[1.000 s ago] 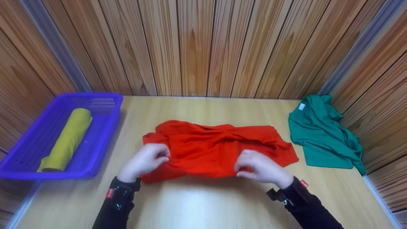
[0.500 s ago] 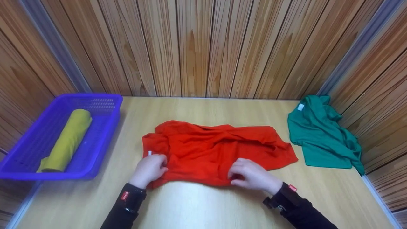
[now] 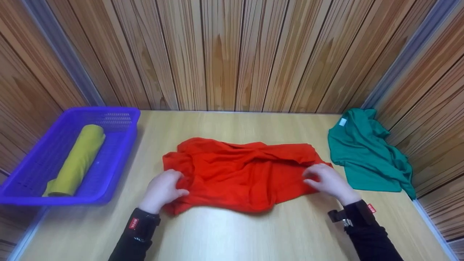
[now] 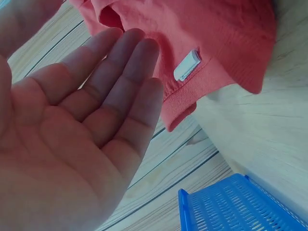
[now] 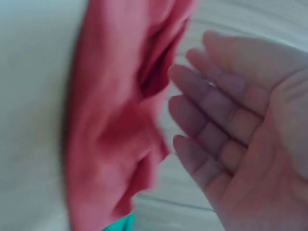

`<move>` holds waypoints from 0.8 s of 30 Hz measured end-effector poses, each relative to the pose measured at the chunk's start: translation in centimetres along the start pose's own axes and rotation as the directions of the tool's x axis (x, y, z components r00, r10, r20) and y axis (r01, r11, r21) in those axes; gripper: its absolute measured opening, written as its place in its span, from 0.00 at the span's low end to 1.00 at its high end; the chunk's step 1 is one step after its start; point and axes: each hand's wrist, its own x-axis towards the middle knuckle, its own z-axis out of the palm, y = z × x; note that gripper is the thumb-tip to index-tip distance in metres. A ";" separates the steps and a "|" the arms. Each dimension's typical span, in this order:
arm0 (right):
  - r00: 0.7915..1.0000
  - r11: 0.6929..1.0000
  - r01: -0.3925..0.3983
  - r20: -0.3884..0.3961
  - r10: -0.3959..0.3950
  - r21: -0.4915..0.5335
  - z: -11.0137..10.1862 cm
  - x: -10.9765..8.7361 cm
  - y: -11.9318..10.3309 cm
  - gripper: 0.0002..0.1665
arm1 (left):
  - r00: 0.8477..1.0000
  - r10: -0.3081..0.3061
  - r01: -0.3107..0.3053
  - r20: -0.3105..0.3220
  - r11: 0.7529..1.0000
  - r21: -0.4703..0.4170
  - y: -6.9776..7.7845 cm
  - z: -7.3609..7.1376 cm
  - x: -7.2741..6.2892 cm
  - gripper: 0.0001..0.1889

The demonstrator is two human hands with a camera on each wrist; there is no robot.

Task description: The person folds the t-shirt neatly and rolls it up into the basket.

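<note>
A red shirt (image 3: 232, 174) lies rumpled across the middle of the table, folded lengthwise. At its left end my left hand (image 3: 162, 190) hovers with thumb and fingers apart. The left wrist view shows those fingers relaxed and holding nothing, in front of the shirt's ribbed collar and its white label (image 4: 187, 65). My right hand (image 3: 330, 182) is at the shirt's right end, overlapping the cloth in the head view. In the right wrist view its fingers (image 5: 192, 115) are slightly bent, with nothing in them, beside the blurred red cloth.
On the left stands a purple basket (image 3: 125, 156) with a rolled yellow cloth (image 3: 78, 159) inside. A crumpled green shirt (image 3: 369, 156) with a white label lies at the right, by the wall. Wood-panelled walls (image 3: 221, 54) enclose the table (image 3: 217, 239) at the back and sides.
The shirt's front edge has come nearer to me. Both hands first moved toward me; my right hand then slid to the shirt's right end, while my left stayed near the collar and its fingers spread.
</note>
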 end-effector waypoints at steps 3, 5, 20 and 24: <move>0.999 0.997 -0.050 0.017 0.051 -0.061 0.4 -0.3 1.2 0.18 | 1.000 0.012 -0.013 0.012 1.000 0.013 0.0 0.3 0.1 0.24; 0.996 0.991 -0.085 0.021 0.088 -0.102 0.8 -0.5 1.7 0.24 | 0.999 0.023 -0.024 0.025 0.999 0.037 -0.1 0.5 0.1 0.25; 0.986 0.944 -0.166 -0.012 0.169 -0.285 1.1 0.0 3.1 0.24 | 0.998 -0.029 0.015 0.060 0.975 0.222 0.4 2.2 0.0 0.21; 0.989 0.941 -0.148 -0.043 0.142 -0.305 1.6 0.1 3.0 0.17 | 1.000 0.009 -0.015 0.028 0.978 0.210 0.5 2.3 -0.5 0.17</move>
